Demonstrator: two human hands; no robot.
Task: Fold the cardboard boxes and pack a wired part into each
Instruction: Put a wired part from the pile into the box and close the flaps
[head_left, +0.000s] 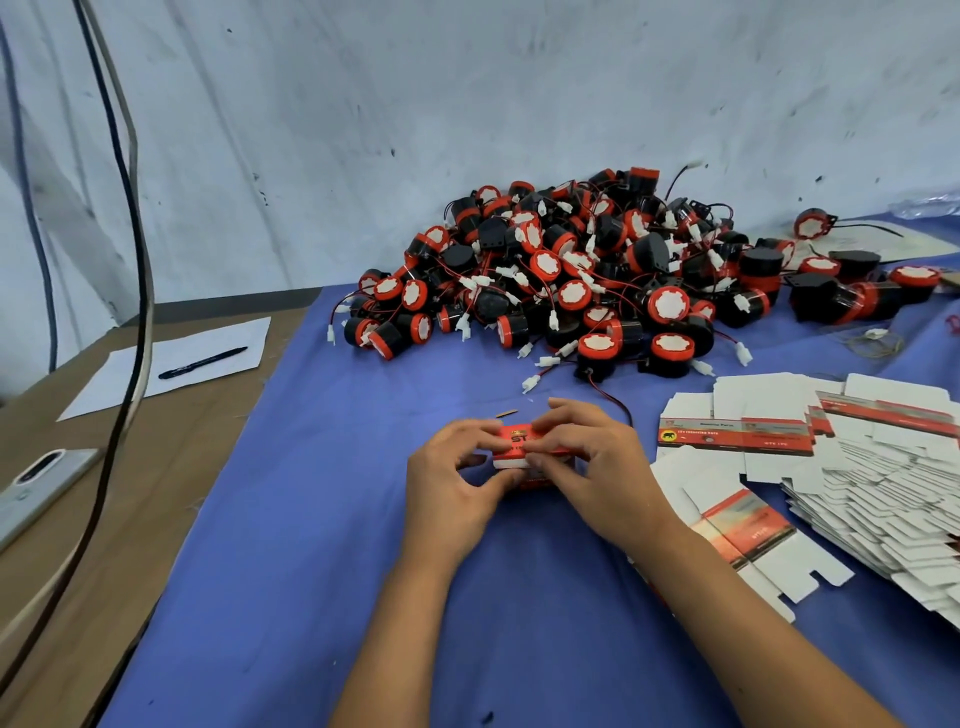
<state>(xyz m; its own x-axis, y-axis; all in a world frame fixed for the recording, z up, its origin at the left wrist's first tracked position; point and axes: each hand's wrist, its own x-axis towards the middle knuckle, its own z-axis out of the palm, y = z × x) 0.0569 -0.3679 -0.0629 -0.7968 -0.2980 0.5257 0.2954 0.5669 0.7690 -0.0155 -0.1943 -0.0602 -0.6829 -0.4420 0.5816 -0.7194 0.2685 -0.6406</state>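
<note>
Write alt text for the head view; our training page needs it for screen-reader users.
Both hands, left and right, grip a small red box over a blue cloth. Behind lies a pile of black-and-red wired parts; flat box blanks spread at right, and a pen lies on paper at left.

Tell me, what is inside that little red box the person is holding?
That cannot be seen. Both hands, left hand and right hand, curl round the red box, and only its printed top shows. Whether a wired part is already inside stays hidden.
</note>
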